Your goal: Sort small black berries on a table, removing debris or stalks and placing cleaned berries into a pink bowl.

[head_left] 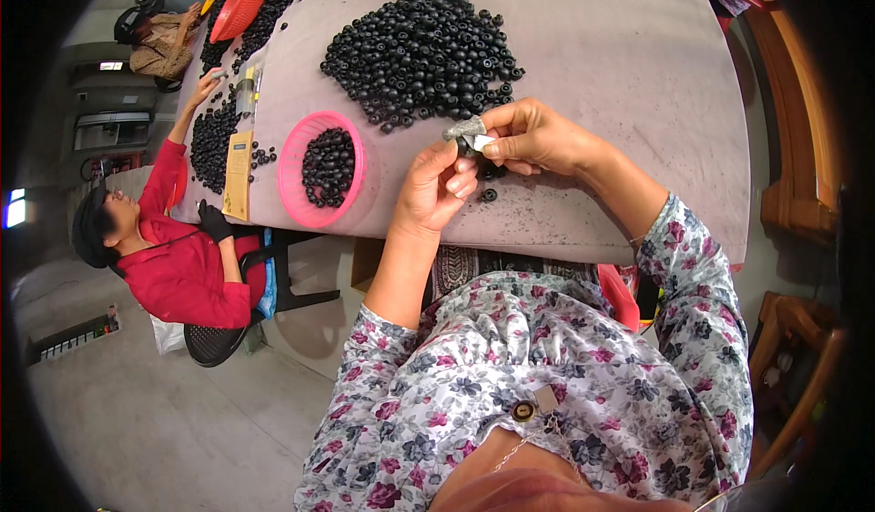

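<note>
Both hands meet above the counter's [629, 102] near edge: the right hand [538, 136] pinches a small grey tool [467, 130], the left hand [437, 188] pinches a black ring [465, 146] just beneath it, the ring pile [421, 51] lying beyond.

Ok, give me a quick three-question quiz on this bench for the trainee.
1. True or false: the pink basket holds black round parts.
2. Which hand grips the small grey tool? A) left hand B) right hand C) neither
3. Fill in: the large pile of black parts lies ___ the hands, farther up the table.

Key: 1 true. 2 B; the left hand holds a small black part against it. 3 beyond.
</note>
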`<state>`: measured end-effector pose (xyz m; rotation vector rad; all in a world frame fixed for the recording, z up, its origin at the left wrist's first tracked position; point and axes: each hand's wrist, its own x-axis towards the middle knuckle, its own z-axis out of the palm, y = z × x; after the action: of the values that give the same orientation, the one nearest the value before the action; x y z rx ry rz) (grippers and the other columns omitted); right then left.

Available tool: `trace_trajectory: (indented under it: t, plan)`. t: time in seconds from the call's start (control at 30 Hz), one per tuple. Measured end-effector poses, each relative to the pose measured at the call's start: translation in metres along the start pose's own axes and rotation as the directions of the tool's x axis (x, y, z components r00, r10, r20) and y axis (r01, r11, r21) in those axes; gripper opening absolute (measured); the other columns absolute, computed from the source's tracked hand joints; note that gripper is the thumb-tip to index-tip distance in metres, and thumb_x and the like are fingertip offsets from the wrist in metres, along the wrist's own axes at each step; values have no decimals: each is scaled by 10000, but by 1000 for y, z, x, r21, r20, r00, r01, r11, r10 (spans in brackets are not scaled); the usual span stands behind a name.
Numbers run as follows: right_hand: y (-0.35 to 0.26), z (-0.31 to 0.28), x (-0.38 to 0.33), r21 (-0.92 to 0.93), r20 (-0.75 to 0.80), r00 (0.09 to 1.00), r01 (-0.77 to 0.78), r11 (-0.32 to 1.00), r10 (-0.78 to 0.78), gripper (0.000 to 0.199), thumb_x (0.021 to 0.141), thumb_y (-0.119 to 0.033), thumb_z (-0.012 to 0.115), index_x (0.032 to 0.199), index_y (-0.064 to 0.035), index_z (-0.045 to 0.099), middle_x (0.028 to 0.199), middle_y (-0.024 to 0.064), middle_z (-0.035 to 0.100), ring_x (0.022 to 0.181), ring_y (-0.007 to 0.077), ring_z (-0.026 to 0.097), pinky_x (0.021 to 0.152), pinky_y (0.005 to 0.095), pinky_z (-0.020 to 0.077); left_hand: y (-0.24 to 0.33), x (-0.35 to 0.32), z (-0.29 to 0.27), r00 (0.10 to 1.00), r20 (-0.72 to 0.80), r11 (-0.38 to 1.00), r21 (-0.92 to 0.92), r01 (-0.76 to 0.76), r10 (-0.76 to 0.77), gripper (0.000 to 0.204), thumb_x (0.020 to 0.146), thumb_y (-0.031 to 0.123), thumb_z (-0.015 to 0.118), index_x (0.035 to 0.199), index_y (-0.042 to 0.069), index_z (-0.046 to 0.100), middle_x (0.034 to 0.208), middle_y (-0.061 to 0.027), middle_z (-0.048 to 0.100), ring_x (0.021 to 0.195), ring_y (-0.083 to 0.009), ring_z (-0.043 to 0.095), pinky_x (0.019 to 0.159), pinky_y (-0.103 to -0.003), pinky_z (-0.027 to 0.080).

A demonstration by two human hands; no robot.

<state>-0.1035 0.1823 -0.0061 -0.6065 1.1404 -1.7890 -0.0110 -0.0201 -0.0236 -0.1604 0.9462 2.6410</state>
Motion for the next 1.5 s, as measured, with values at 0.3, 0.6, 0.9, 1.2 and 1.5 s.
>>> trace_trajectory:
  t: [0.3,0.6,0.9,1.2,1.5]
  plan:
    - [-8,6,-3,-82,46,999,10,997,-7,335,893,-62,678,1219,0,632,730,-42,587,523,21,459,454,183,340,0,0,-1,1000,-3,997,-83,6,-6,208,968,231,642,1010,30,607,784,-15,547,587,-83,496,535,-227,412]
    - [-4,1,0,-19,68,998,15,1000,-14,268,913,-96,671,1168,-15,660,740,-32,601,524,20,469,455,179,350,16,-16,14,994,-88,989,138,-49,62,186,967,198,638,1010,18,640,783,-20,565,584,-80,493,530,-217,406]
    - [-3,-4,5,-159,-298,925,195,968,-235,201,951,-153,657,1091,-11,677,744,-26,596,537,14,492,444,179,351,116,-66,-16,652,-20,-229,928,294,758,138,927,122,667,898,-7,624,776,-80,569,603,-182,557,566,-297,445]
    - [-5,-2,2,-249,-293,929,155,956,-227,215,938,-141,666,1101,-1,675,689,-32,577,520,21,472,441,191,343,15,-6,29,829,130,-225,974,-5,544,184,873,129,706,824,-9,595,809,-143,612,702,-327,636,625,-403,487]
    - [0,-3,6,-222,-255,945,151,963,-207,121,926,-136,681,935,-17,657,671,-34,561,520,21,457,435,203,320,10,0,29,895,93,-175,984,-17,436,237,848,125,727,781,-27,559,779,-177,583,660,-358,607,584,-421,463]
